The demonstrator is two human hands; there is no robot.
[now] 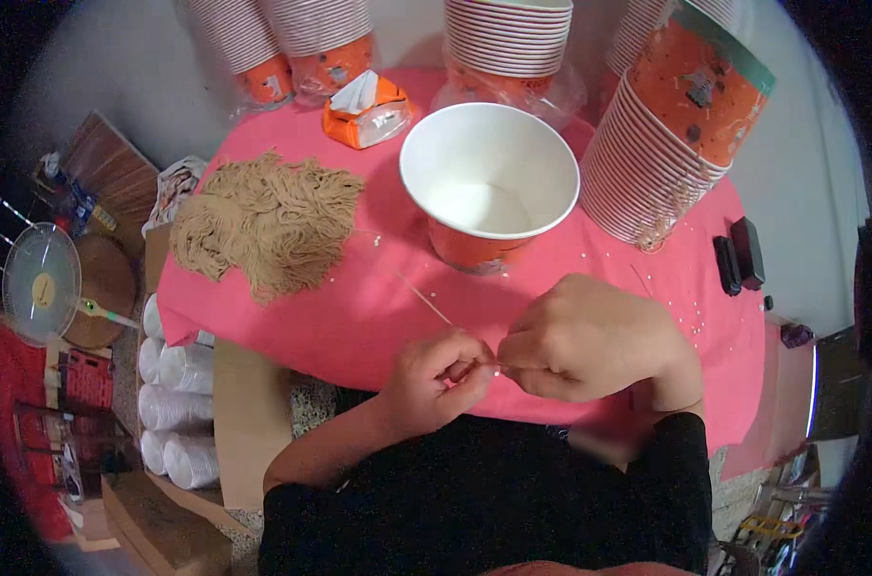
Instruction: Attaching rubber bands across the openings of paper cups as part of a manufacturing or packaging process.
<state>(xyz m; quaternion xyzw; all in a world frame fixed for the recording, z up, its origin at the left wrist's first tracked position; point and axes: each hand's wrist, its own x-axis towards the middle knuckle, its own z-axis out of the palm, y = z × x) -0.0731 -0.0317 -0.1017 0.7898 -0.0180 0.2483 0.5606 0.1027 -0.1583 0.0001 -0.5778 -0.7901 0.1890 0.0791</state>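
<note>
Yarn pile on pink cloth, left side, likely for easy reach. String slants up-left from left hand; thumb and finger pinch it, apparently steadying. Paper tub mouth-up beyond, probably for access. Right hand close against left, fingers curled; can't tell what they grip.

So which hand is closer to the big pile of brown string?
Left. In the picture, the left hand is below and right of the brown string pile; the right hand is farther right, past the left one.
</note>
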